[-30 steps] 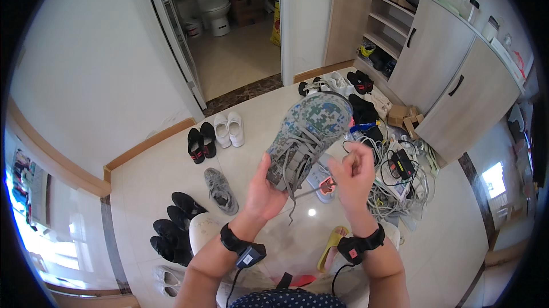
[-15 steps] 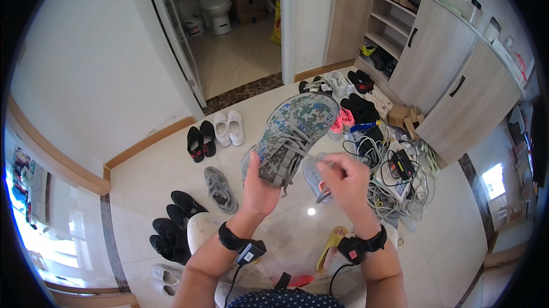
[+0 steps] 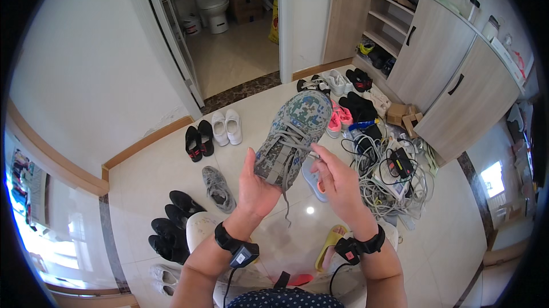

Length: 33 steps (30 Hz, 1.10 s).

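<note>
A pixel-camouflage sneaker [image 3: 303,118] in grey, green and blue is held up in front of me, toe pointing away, lace side showing. My left hand [image 3: 257,191] grips it by the heel end, thumb along its side. At the sneaker's right side, my right hand [image 3: 337,183] is closed in a pinch on the grey shoelace [image 3: 286,198], whose other end dangles below the shoe. A similar grey sneaker [image 3: 218,188] lies on the floor left of my left hand. Under my right hand, a light blue slipper [image 3: 314,179] is partly hidden.
White shoes [image 3: 227,127] and black shoes [image 3: 199,140] stand ahead on the left. Tangled cables [image 3: 394,194] cover the floor to the right. Behind them stands a shoe cabinet [image 3: 434,51] with one door open. A yellow slipper [image 3: 330,248] lies near my right wrist.
My right hand has moved left and a little forward, against the sneaker's side. The sneaker has shifted slightly left, and a lace end hangs lower beneath it.
</note>
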Available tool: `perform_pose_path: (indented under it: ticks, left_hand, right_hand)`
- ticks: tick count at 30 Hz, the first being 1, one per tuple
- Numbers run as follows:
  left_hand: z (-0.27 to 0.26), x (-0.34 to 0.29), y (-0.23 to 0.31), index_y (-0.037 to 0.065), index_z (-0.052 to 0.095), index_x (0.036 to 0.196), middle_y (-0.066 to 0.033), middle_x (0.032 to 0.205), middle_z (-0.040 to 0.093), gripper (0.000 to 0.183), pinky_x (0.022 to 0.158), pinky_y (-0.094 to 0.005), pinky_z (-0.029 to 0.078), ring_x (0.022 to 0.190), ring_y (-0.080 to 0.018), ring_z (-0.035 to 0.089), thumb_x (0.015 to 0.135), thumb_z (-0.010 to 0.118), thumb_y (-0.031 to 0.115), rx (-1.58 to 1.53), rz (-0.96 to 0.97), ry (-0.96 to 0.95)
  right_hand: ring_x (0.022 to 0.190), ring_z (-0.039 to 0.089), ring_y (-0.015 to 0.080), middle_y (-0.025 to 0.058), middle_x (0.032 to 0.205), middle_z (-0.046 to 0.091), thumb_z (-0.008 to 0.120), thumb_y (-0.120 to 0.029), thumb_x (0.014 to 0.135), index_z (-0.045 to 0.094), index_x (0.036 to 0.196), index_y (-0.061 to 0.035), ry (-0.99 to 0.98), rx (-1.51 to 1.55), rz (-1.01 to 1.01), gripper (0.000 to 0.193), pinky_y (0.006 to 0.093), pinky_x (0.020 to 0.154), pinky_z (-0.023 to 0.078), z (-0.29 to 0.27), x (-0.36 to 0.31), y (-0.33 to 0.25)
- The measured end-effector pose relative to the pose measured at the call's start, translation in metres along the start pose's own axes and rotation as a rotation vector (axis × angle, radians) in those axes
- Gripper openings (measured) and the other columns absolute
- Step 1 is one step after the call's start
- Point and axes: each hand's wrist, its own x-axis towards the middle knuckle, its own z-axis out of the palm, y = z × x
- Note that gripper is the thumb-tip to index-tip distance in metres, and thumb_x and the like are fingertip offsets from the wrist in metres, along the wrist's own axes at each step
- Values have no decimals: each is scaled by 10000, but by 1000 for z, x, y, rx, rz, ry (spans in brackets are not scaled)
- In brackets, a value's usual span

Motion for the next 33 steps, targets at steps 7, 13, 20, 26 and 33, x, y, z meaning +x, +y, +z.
perform_pose_path:
  ticks: [7, 13, 20, 26, 33]
  left_hand:
    - [-4, 1, -2, 24, 424, 1405, -141, 1419, 481, 642, 1112, -431, 325, 1294, -297, 459, 1009, 329, 520, 25, 27, -5]
    - [-4, 0, -2, 23, 435, 1394, -137, 1410, 491, 638, 1110, -433, 328, 1287, -295, 467, 1008, 331, 520, 33, 38, -1]
    - [-1, -1, -4, 18, 427, 1399, -136, 1409, 492, 638, 1116, -423, 319, 1289, -289, 468, 1015, 308, 514, 46, 27, -41]
    - [-2, -3, -10, 34, 438, 1385, -105, 1373, 525, 590, 1081, -389, 346, 1258, -247, 493, 1033, 274, 479, 120, 69, -57]
    - [-3, -5, -12, 22, 428, 1395, -117, 1389, 514, 625, 1109, -402, 316, 1277, -262, 475, 1023, 287, 504, 184, 112, -25]
  right_hand:
    - [722, 619, 262, 106, 806, 641, 679, 7, 819, 639, 908, -9, 88, -101, -130, 99, 339, 631, 485, 7, 1, -2]
    - [707, 612, 251, 88, 780, 632, 705, -1, 785, 646, 873, -18, 121, -148, -127, 108, 340, 619, 478, 9, 1, -1]
    - [673, 600, 253, 85, 751, 614, 716, -13, 764, 641, 851, -30, 133, -155, -104, 116, 344, 589, 468, 14, -1, 2]
    - [649, 598, 242, 81, 742, 607, 707, -10, 762, 629, 821, -38, 143, -257, -140, 101, 331, 544, 459, 20, -4, 3]
    - [674, 572, 232, 61, 789, 607, 721, -25, 744, 697, 863, -69, 109, -82, 16, 129, 322, 557, 445, 22, -4, 8]
